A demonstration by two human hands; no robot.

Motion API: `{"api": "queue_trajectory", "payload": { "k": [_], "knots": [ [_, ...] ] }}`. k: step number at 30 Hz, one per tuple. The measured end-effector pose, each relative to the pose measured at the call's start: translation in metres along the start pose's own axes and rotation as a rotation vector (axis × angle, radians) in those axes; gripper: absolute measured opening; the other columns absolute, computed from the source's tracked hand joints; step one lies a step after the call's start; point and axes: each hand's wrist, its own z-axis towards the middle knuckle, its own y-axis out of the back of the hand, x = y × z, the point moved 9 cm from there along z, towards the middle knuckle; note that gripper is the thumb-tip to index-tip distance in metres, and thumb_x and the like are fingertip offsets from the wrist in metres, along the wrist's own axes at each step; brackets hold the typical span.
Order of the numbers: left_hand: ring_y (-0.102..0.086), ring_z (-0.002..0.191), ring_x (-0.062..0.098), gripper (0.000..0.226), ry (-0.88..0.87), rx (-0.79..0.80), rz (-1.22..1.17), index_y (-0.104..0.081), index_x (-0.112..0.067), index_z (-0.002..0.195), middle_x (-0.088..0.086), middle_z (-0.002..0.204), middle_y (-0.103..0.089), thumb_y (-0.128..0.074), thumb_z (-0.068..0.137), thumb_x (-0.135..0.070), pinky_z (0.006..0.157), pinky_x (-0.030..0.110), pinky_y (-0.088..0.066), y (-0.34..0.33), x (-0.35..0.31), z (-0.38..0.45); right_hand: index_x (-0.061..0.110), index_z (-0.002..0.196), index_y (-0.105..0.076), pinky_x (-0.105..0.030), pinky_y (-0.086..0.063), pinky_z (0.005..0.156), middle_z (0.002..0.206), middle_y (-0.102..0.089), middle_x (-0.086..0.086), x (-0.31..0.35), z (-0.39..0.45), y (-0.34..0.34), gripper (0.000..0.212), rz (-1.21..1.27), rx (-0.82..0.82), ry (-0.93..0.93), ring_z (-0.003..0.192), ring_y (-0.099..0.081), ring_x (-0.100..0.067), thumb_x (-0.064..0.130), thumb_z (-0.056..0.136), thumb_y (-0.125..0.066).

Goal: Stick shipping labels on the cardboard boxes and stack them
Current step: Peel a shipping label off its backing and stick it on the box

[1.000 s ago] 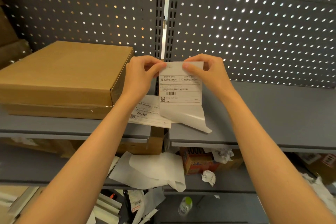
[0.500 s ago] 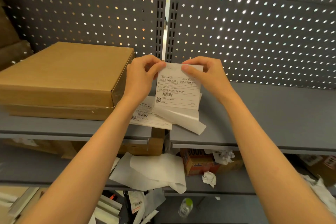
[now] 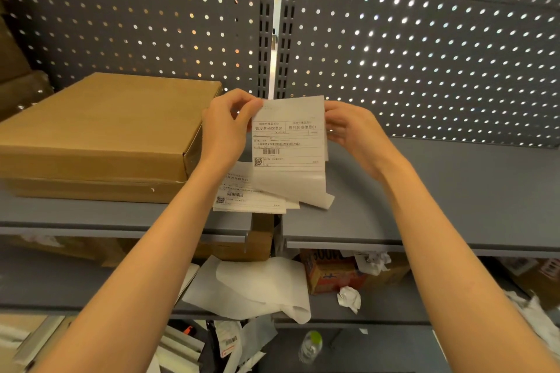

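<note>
I hold a white shipping label upright in front of me over the grey shelf. My left hand pinches its top left corner and my right hand pinches its right edge. Its glossy backing sheet hangs loose below the printed part and curls onto the shelf. Left of my hands two flat cardboard boxes lie stacked on the shelf. More labels lie in a small pile on the shelf under the held one.
A grey pegboard wall closes the back of the shelf. On the lower shelf lie peeled backing sheets, crumpled paper and an orange carton. A plastic bottle stands lower down.
My right hand slid from the label's top edge to its right edge. The label now faces me more squarely and the backing hangs closer under it.
</note>
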Motion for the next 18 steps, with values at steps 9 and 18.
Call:
{"api": "queue_trajectory", "payload": {
  "k": [9, 18],
  "knots": [
    [-0.066, 0.079, 0.027, 0.015, 0.002, -0.004, -0.02, -0.066, -0.012, 0.085, 0.009, 0.084, -0.07, -0.056, 0.093, -0.021, 0.072, 0.04, -0.056, 0.0044, -0.0009, -0.0018, 0.012, 0.123, -0.062, -0.023, -0.05, 0.09, 0.115, -0.069, -0.001, 0.0001, -0.0029, 0.0056, 0.031, 0.0, 0.02, 0.047, 0.107, -0.064, -0.013, 0.008, 0.093, -0.052],
    [-0.066, 0.076, 0.023, 0.012, -0.009, -0.011, -0.024, -0.069, -0.014, 0.088, 0.006, 0.083, -0.071, -0.059, 0.091, -0.019, 0.067, 0.033, -0.056, 0.0037, -0.0027, -0.0026, 0.023, 0.103, -0.067, -0.023, -0.052, 0.087, 0.099, -0.073, 0.008, -0.0028, -0.0023, 0.0053, 0.022, -0.068, -0.008, 0.058, 0.099, -0.067, -0.009, 0.007, 0.088, -0.062]
  ]
}}
